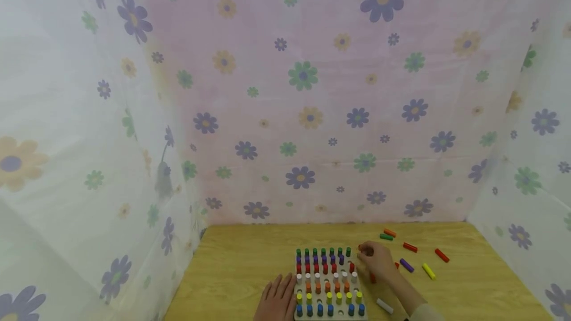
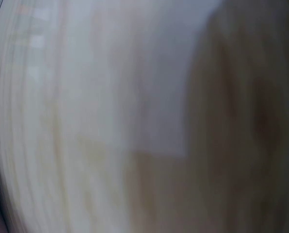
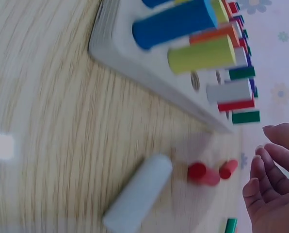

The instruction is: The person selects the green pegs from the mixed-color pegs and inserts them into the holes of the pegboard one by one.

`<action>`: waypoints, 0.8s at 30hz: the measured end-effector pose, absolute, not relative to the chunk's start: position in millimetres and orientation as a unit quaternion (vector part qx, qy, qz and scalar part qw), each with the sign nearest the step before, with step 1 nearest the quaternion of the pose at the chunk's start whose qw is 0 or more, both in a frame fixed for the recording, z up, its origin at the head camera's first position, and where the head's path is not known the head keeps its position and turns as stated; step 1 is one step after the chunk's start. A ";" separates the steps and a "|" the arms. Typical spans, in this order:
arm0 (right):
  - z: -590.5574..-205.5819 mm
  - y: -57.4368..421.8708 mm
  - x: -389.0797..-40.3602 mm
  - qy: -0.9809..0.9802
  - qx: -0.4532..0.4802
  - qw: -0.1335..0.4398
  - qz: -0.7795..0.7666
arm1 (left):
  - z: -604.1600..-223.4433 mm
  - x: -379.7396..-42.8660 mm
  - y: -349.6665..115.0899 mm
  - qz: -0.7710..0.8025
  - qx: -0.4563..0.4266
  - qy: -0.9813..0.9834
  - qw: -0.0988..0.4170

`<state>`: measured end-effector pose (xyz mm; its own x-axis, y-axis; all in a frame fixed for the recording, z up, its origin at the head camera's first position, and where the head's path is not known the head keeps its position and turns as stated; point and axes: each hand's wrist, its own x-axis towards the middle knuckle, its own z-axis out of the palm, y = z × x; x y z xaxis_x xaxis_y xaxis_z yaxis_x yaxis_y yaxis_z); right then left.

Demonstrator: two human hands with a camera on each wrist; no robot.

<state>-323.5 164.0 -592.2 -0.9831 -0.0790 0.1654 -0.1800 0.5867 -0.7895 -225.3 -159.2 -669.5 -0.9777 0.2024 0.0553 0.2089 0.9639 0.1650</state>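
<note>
A pale pegboard (image 1: 364, 306) stands on the table, with coloured pegs upright in rows: green, purple, red, white, orange, yellow and blue. Several holes are bare. My left hand (image 1: 277, 298) lies flat with straight fingers along the board's left edge; its wrist view is only a blur. Off the board's far right corner, my right hand (image 1: 376, 261) has its thumb and fingers loosely bent. No peg shows between them in the right wrist view. A small red peg (image 1: 359, 246) shows right at these fingertips. Another red peg (image 3: 202, 174) lies beside the board, with a white peg (image 3: 138, 194) nearer.
Loose pegs lie to the right on the wooden table (image 1: 241, 251): an orange one (image 1: 390, 233), a green one (image 1: 386, 237), a purple one (image 1: 406, 265), a yellow one (image 1: 428, 271) and red ones (image 1: 442, 255). Flowered cloth (image 1: 334, 137) hangs behind and at both sides.
</note>
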 end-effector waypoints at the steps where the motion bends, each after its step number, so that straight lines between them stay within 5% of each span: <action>1: -590.4 167.4 -323.3 -0.890 0.072 0.054 0.447 | -669.3 -225.9 -159.5 -0.083 -0.104 -0.991 0.021; 7: -586.3 190.6 -325.8 -0.900 0.072 0.019 0.429 | -668.2 -226.5 -159.6 -0.081 -0.107 -0.991 0.028; 24: -589.1 234.2 -344.8 -0.923 0.103 0.055 0.366 | -670.3 -222.4 -159.5 -0.072 -0.112 -0.989 0.057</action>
